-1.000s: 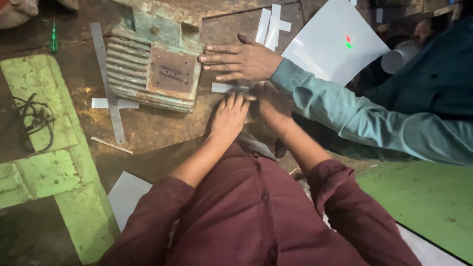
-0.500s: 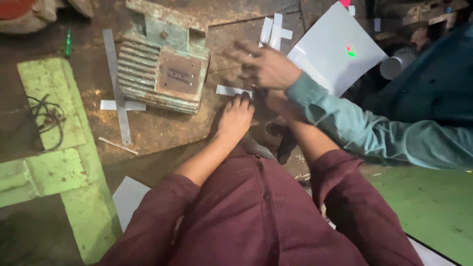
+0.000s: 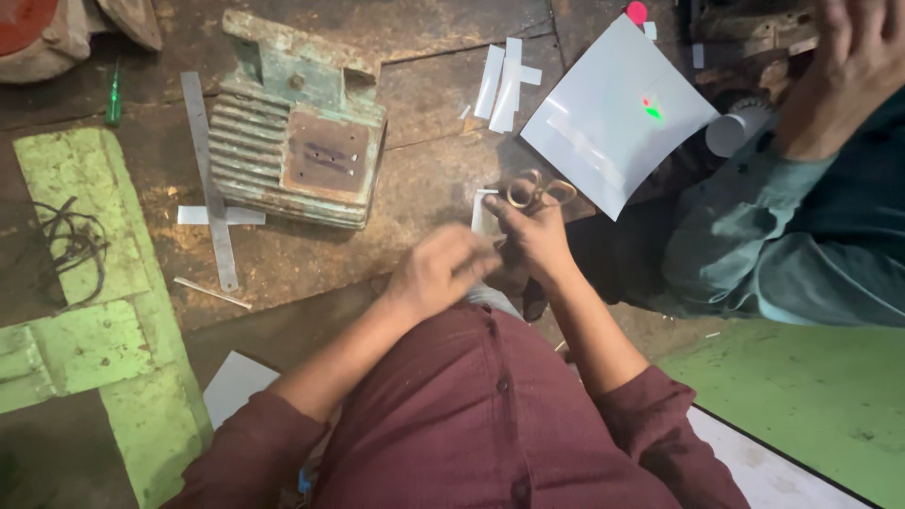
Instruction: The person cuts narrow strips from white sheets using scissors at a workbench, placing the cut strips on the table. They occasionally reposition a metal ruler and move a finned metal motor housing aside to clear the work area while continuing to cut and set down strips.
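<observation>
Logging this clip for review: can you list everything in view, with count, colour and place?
Finned metal housing: one, worn green with a rusty plate, top centre.
Metal ruler: one, grey, left of the housing.
Screwdriver: one, green, top left.
Wires: one tangle, black, on the green board at left.
White sheet: one, large, top right.
White strips: several, above the hands.
Scissors: one pair, tan handles, in the right hand.
Co-worker's sleeve: one, teal, right edge.
Left hand: closed, next to the right hand.
Right hand: grips the scissors.
</observation>
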Demonstrator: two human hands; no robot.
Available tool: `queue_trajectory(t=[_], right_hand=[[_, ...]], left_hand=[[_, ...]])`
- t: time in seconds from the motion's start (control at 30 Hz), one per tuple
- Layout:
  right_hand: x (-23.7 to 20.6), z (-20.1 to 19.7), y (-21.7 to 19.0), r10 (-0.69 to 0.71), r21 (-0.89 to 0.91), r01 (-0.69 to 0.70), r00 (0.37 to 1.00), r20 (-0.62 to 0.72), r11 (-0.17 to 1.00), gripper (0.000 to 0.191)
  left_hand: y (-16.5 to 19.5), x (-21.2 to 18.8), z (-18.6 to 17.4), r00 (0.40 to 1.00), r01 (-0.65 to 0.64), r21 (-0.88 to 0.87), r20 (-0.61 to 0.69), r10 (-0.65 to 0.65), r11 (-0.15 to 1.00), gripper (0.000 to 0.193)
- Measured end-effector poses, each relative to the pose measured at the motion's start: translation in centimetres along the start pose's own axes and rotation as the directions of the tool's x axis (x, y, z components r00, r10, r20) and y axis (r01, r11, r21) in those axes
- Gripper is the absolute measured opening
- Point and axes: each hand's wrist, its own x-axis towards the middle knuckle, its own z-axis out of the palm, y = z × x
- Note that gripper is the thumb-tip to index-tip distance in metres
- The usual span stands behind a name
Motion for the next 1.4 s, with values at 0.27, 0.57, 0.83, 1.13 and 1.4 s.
queue_trajectory(t=[0.27, 0.57, 0.83, 1.13, 1.4], right_hand=[[-0.9, -1.3, 0.6, -0.198, -0.337, 0.178, 0.980, -0.025, 0.924, 0.014], [3.4, -0.9, 2.0, -0.297, -0.884, 0.183, 0.953, 0.052, 0.431, 0.033], [2.9, 0.2, 2.3, -0.228, -0.943, 0.243, 0.955, 0.192, 0.226, 0.022], [3.8, -0.7, 2.0, -0.119, -0.916, 0.332, 0.942, 0.313, 0.223, 0.026], [5.2, -0.7, 1.7, -0.140, -0.953, 0.292, 0.950, 0.279, 0.082, 0.024]], left_hand=[[-2.5, 4.5, 0.4, 0.985, 0.121, -0.141, -0.110, -0.137, 0.983, 0.017], [-5.5, 5.6, 4.3, 0.943, -0.306, 0.783, 0.329, 0.057, 0.542, 0.021], [-5.4, 1.6, 4.4, 0.972, -0.209, 0.812, 0.236, 0.021, 0.545, 0.050], [-4.8, 1.1, 4.2, 0.982, -0.175, 0.793, 0.182, 0.047, 0.584, 0.050], [-4.1, 2.9, 4.2, 0.976, -0.182, 0.763, 0.215, 0.021, 0.621, 0.043]])
